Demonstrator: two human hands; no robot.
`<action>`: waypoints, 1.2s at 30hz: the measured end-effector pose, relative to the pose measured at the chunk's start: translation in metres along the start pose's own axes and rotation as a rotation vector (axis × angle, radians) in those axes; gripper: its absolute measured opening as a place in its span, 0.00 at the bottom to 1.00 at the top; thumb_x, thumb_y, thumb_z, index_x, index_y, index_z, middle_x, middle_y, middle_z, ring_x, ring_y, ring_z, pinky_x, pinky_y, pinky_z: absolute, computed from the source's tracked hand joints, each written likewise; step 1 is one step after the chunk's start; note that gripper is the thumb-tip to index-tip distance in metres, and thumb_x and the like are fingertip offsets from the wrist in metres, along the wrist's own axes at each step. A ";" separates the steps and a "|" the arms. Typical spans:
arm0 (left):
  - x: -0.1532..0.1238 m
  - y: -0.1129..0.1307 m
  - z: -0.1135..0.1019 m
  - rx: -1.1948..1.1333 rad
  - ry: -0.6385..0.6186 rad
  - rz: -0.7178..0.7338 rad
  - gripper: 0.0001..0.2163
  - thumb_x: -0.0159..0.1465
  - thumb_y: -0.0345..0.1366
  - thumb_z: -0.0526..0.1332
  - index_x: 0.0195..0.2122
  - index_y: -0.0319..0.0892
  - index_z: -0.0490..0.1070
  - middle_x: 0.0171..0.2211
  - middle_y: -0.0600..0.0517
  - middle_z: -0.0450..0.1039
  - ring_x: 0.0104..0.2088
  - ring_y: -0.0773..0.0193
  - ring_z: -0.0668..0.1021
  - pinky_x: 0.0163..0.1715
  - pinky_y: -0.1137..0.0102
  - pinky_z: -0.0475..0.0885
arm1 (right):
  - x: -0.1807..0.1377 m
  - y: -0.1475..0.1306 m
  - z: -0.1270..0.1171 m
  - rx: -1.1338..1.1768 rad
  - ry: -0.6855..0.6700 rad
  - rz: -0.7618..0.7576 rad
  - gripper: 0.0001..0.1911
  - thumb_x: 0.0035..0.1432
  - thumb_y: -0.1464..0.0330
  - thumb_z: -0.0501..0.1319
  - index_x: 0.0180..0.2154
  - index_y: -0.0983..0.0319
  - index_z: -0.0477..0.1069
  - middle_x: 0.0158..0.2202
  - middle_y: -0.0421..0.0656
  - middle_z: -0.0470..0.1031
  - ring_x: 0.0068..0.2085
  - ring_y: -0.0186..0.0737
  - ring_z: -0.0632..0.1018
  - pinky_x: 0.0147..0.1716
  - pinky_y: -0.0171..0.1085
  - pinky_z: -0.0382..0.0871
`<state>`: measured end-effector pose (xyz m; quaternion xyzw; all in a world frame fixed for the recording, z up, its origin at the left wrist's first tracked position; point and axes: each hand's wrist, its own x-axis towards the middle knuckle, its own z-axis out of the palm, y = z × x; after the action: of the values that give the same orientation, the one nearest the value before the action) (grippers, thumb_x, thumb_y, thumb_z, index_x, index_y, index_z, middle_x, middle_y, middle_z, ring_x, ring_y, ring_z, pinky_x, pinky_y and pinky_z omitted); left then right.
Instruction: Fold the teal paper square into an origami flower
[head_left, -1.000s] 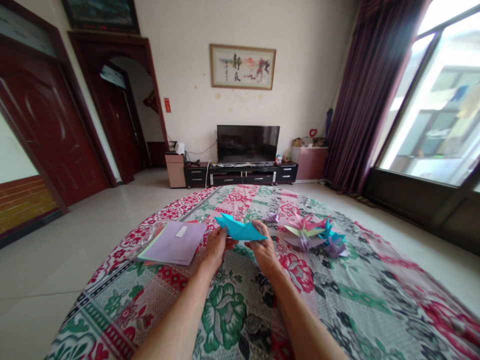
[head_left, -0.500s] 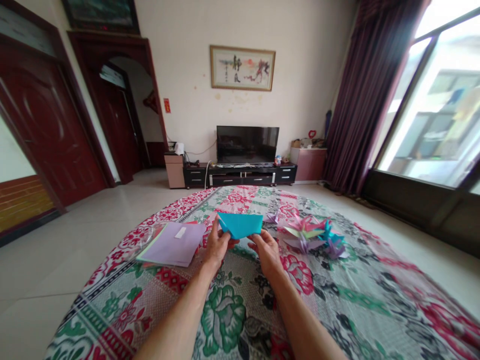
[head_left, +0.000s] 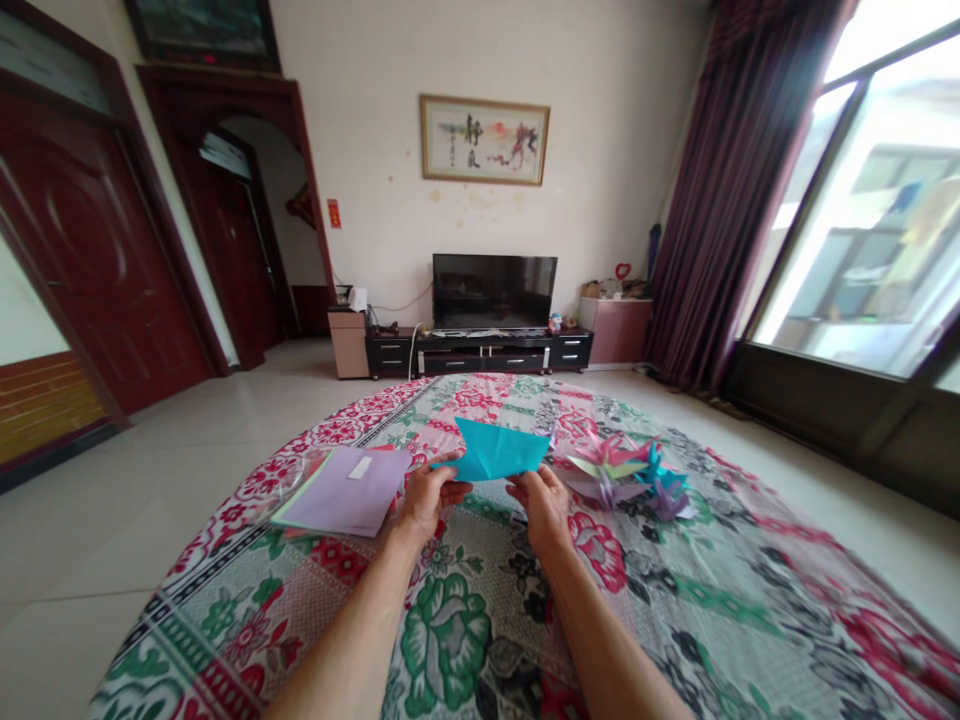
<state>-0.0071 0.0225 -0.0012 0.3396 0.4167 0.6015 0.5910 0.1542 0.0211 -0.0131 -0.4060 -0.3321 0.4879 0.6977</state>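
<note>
Between my hands, just above the patterned tablecloth, is a partly folded sheet of blue origami paper [head_left: 499,450]. Its upper left corner points up and a crease runs through its middle. My left hand [head_left: 429,497] pinches the paper's left end, thumb on top and fingers beneath. At the lower right end, my right hand [head_left: 543,500] grips the edge between thumb and fingers. To the left lies a stack of coloured paper [head_left: 349,500], lilac on top with a small white slip [head_left: 361,468]. Several folded paper cranes [head_left: 611,465] in pink, lilac, green and blue sit in a cluster to the right.
A round table with a floral tablecloth [head_left: 450,640] fills the foreground. Beyond its far edge stand a low black cabinet [head_left: 480,358] and a television [head_left: 495,290]. Dark curtains [head_left: 697,220] hang beside a large window at the right.
The blue paper has shifted right and turned, its left corner now pointing upward. My left hand has lowered and changed its hold, and my right hand has moved slightly right.
</note>
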 end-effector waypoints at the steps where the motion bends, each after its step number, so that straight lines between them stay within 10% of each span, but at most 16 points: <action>1: -0.001 0.001 -0.001 -0.019 -0.025 -0.013 0.20 0.48 0.29 0.61 0.44 0.35 0.71 0.20 0.50 0.75 0.21 0.61 0.79 0.19 0.74 0.71 | 0.000 0.000 0.000 0.003 0.002 -0.001 0.06 0.38 0.68 0.62 0.24 0.62 0.71 0.23 0.37 0.72 0.29 0.36 0.76 0.28 0.33 0.71; 10: 0.002 -0.002 -0.006 -0.230 -0.072 -0.045 0.09 0.47 0.26 0.61 0.31 0.39 0.69 0.21 0.53 0.74 0.21 0.63 0.78 0.20 0.72 0.72 | 0.004 0.002 -0.001 -0.001 0.070 -0.050 0.08 0.37 0.68 0.62 0.25 0.62 0.71 0.23 0.37 0.73 0.27 0.36 0.76 0.28 0.33 0.72; 15: 0.004 -0.001 -0.005 -0.350 -0.070 -0.029 0.16 0.50 0.31 0.64 0.41 0.44 0.66 0.32 0.51 0.77 0.32 0.60 0.81 0.25 0.71 0.73 | 0.006 0.005 0.001 -0.069 0.059 -0.183 0.10 0.39 0.65 0.63 0.27 0.62 0.71 0.25 0.39 0.75 0.29 0.37 0.75 0.31 0.36 0.70; 20: -0.001 -0.005 0.007 -0.030 0.174 0.182 0.19 0.48 0.37 0.68 0.41 0.42 0.69 0.29 0.52 0.75 0.27 0.62 0.80 0.19 0.77 0.67 | 0.006 0.006 -0.001 -0.388 0.133 -0.383 0.11 0.43 0.62 0.61 0.27 0.64 0.72 0.21 0.37 0.72 0.24 0.34 0.70 0.27 0.33 0.64; 26: -0.010 -0.007 0.021 0.067 -0.075 0.200 0.24 0.48 0.43 0.69 0.45 0.42 0.70 0.39 0.46 0.77 0.31 0.59 0.81 0.25 0.74 0.70 | 0.000 0.004 -0.001 -0.524 0.095 -0.545 0.11 0.45 0.65 0.58 0.32 0.62 0.73 0.29 0.41 0.76 0.30 0.38 0.73 0.34 0.36 0.67; 36: -0.002 -0.010 0.013 -0.076 -0.049 0.160 0.13 0.45 0.37 0.71 0.31 0.39 0.73 0.28 0.51 0.77 0.29 0.63 0.79 0.27 0.74 0.71 | -0.012 -0.007 0.007 -0.681 -0.073 -0.743 0.08 0.45 0.73 0.55 0.29 0.58 0.70 0.32 0.42 0.73 0.35 0.41 0.73 0.39 0.39 0.67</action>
<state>0.0090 0.0211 -0.0044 0.3636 0.3504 0.6536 0.5638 0.1474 0.0101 -0.0043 -0.4476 -0.6185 0.0844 0.6404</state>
